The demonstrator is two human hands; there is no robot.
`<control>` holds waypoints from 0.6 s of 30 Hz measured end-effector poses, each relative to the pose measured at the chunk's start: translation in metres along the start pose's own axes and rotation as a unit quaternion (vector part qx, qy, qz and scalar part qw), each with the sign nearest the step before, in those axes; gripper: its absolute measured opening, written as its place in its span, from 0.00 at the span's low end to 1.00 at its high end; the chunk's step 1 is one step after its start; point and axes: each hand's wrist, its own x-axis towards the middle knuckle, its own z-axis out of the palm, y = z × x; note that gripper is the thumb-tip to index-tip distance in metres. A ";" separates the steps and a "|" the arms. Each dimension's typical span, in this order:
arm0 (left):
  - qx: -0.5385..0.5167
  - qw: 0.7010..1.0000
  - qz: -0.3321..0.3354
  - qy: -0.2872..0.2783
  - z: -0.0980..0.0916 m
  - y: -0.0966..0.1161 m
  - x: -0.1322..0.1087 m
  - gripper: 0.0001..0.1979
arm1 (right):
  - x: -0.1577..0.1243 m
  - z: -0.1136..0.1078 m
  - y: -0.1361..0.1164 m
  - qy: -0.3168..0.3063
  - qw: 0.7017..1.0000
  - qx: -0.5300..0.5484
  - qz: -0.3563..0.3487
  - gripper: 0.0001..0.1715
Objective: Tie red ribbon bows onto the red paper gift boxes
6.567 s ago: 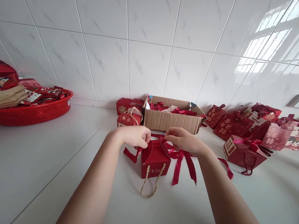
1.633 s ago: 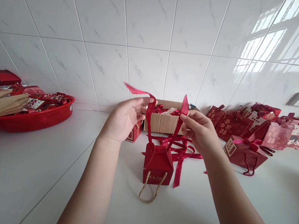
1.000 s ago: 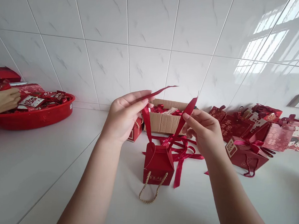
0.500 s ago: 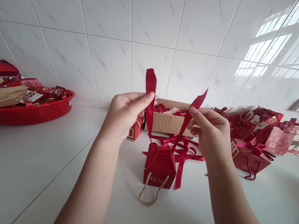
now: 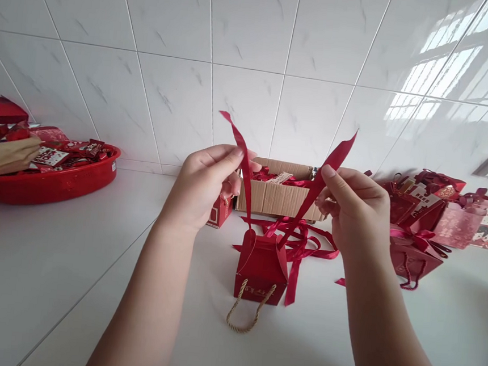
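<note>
A small red gift box [image 5: 262, 270] with a gold rope handle [image 5: 242, 325] stands upright on the white counter. A red ribbon [image 5: 248, 197] rises from its top in two tails, forming a V. My left hand [image 5: 205, 185] pinches the left tail between thumb and fingers, its end sticking up past them. Over on the other side, my right hand [image 5: 353, 207] pinches the right tail, which also projects above the thumb. Loose red ribbons [image 5: 293, 273] lie on the counter just behind the box.
Behind stands a cardboard box [image 5: 274, 200] of ribbon pieces, with another red box [image 5: 221, 209] beside it. Several gift boxes [image 5: 458, 221] crowd the right. At left, another person's hands [image 5: 9, 154] work over a red basin [image 5: 56, 183] of packets. A tiled wall [image 5: 253, 30] closes the back.
My right hand has moved a little right and up with its ribbon tail. On the left, the tail's upper end now leans outward, and my left fingers have shifted on it.
</note>
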 end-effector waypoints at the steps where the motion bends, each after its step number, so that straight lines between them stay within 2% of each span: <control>1: -0.009 1.000 -0.001 -0.009 0.000 0.000 0.000 0.10 | 0.000 0.000 0.000 -0.001 1.000 0.002 0.001 0.12; 3: -0.017 1.000 0.009 -0.007 0.002 -0.002 0.000 0.09 | 0.000 0.000 0.000 -0.003 1.000 0.006 0.002 0.12; 6: -0.022 0.998 0.044 0.030 0.008 -0.005 0.001 0.07 | 0.000 -0.001 0.000 -0.008 1.000 0.001 -0.003 0.11; 10: -0.045 0.996 0.060 0.044 0.017 -0.007 0.000 0.14 | 0.000 -0.001 0.001 -0.009 1.000 -0.006 -0.004 0.12; 14: -0.054 0.997 0.057 0.021 0.021 -0.002 -0.005 0.18 | 0.000 -0.001 0.000 -0.006 1.000 0.000 0.003 0.11; 18: -0.078 0.995 0.033 -0.058 0.014 -0.002 -0.007 0.15 | 0.000 -0.001 -0.001 -0.006 1.000 0.004 0.005 0.11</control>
